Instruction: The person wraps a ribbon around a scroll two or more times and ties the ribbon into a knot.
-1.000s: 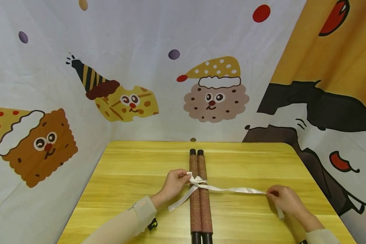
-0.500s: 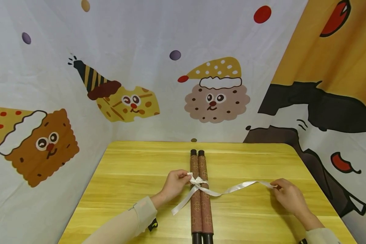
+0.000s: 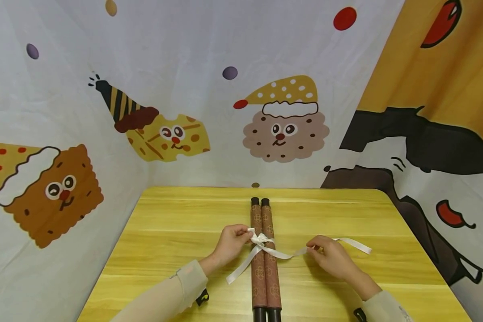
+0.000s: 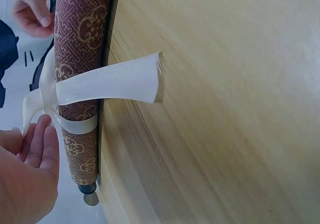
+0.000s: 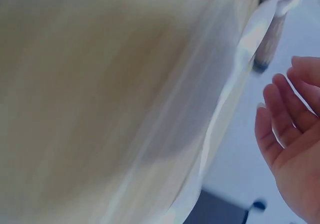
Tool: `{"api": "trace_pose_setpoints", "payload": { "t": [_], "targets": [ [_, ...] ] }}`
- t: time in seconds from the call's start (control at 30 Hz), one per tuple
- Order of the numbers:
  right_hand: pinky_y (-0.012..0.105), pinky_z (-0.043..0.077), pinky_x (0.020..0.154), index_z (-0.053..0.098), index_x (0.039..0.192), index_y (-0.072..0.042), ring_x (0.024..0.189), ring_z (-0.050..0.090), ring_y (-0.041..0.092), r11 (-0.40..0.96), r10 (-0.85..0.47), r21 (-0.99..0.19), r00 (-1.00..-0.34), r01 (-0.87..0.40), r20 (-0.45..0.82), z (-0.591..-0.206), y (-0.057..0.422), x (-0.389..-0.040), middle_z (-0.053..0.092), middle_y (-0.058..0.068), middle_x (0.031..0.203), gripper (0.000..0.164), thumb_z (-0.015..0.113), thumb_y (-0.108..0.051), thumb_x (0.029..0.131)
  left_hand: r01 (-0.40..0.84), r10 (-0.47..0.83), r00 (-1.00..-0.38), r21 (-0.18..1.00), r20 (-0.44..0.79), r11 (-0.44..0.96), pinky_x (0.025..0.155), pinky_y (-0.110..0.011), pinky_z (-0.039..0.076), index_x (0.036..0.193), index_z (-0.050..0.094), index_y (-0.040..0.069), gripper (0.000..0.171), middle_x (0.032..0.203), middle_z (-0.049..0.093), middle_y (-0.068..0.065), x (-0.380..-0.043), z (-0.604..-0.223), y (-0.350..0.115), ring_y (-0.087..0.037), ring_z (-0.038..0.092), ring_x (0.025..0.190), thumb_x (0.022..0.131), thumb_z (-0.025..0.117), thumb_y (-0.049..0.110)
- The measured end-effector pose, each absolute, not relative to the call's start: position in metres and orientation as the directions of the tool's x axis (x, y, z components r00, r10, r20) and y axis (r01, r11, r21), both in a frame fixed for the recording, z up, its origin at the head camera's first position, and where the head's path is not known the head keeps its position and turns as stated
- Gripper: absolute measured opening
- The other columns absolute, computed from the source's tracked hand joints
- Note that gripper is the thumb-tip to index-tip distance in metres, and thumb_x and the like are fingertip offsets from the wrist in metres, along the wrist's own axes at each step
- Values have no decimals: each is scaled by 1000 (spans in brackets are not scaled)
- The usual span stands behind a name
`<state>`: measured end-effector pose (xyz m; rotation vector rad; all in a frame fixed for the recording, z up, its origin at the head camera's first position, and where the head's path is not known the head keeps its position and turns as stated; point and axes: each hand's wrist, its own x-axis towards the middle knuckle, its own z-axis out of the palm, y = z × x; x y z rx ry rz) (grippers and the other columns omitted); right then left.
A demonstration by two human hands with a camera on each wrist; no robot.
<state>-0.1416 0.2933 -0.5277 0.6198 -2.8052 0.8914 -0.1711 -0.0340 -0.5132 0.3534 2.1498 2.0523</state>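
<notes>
Two brown-patterned scrolls with black end knobs, the left scroll point(image 3: 259, 273) and the right scroll point(image 3: 271, 277), lie side by side on the table. A white ribbon point(image 3: 241, 266) crosses them with a knot on top. My left hand point(image 3: 230, 245) pinches a short loop of ribbon at the knot's left side. One ribbon tail point(image 4: 115, 79) sticks out past the scroll in the left wrist view. The longer tail point(image 5: 255, 31) runs to the right, beneath or behind my right hand point(image 3: 333, 258). That hand's fingers point(image 5: 285, 119) are loosely bent, with no ribbon between them in the right wrist view.
The wood-grain table point(image 3: 165, 210) extends around the scrolls. A white cloth backdrop point(image 3: 177, 53) printed with cartoon figures rises behind it and along both sides. Light-coloured sleeves point(image 3: 161, 290) cover the forearms.
My right hand has let go of the long ribbon tail and moved left toward the scrolls. The tail has gone slack onto the table. My left hand keeps its pinch.
</notes>
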Motion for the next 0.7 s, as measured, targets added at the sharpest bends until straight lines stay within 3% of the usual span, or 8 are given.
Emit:
{"api": "trace_pose_setpoints", "payload": {
  "t": [0.13, 0.27, 0.43, 0.57, 0.7],
  "targets": [
    [31, 53, 65, 71, 93, -16, 79, 55, 4, 703, -405, -546, -887, -456, 219, -525, 257, -143, 64, -11, 89, 9, 71, -18, 84, 79, 273, -960, 996, 63, 48, 74, -39, 56, 97, 63, -15, 14, 90, 65, -31, -163, -494, -34, -37, 63, 82, 88, 58, -6],
    [34, 53, 67, 71, 94, -14, 80, 57, 7, 660, -462, -554, -856, -508, 234, -522, 230, -145, 67, -5, 90, 11, 71, -16, 83, 79, 269, -961, 996, 66, 39, 77, -51, 52, 98, 63, -16, 15, 90, 65, -32, -163, -494, -34, -37, 63, 82, 88, 58, -5],
    [38, 53, 73, 71, 99, -15, 86, 58, 13, 629, -501, -570, -836, -529, 224, -518, 207, -150, 68, -3, 94, 15, 70, -18, 84, 80, 270, -961, 996, 66, 42, 78, -51, 52, 99, 62, -17, 17, 90, 65, -32, -163, -494, -35, -37, 63, 82, 88, 59, -4],
    [38, 52, 73, 71, 100, -19, 87, 59, 15, 618, -524, -579, -827, -533, 202, -517, 194, -155, 67, -5, 94, 17, 71, -24, 84, 86, 276, -959, 995, 70, 45, 75, -40, 55, 98, 63, -16, 16, 90, 65, -31, -163, -494, -36, -37, 63, 83, 88, 58, -4],
    [31, 50, 66, 70, 94, -20, 78, 56, 11, 646, -543, -531, -819, -548, 185, -518, 186, -159, 65, -8, 87, 14, 72, -27, 82, 84, 282, -957, 995, 68, 44, 71, -28, 56, 97, 63, -14, 15, 90, 65, -31, -163, -493, -36, -37, 63, 84, 89, 58, -4]
  ]
}}
